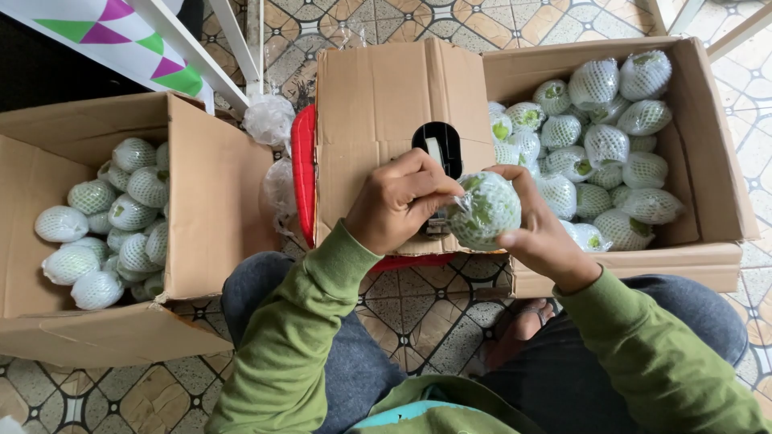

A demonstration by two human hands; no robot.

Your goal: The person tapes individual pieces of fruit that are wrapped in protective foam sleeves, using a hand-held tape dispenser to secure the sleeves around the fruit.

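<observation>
Patterned tile floor (418, 321): right hand (543, 233) grips one netted green fruit (484, 210), left hand (398, 201) pinching its plastic wrap; left box (201, 201) partly filled, right box (708, 161) well stocked, sorting seemingly midway.

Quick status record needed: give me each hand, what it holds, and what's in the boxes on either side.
left hand: pinches the clear wrap at the fruit's side
right hand: cradles the fruit from the right
held fruit: round, green, in white foam net and clear film
black device: on the cardboard flap behind the hands
left box: netted fruits piled inside
right box: netted fruits piled inside
floor: patterned tiles
</observation>
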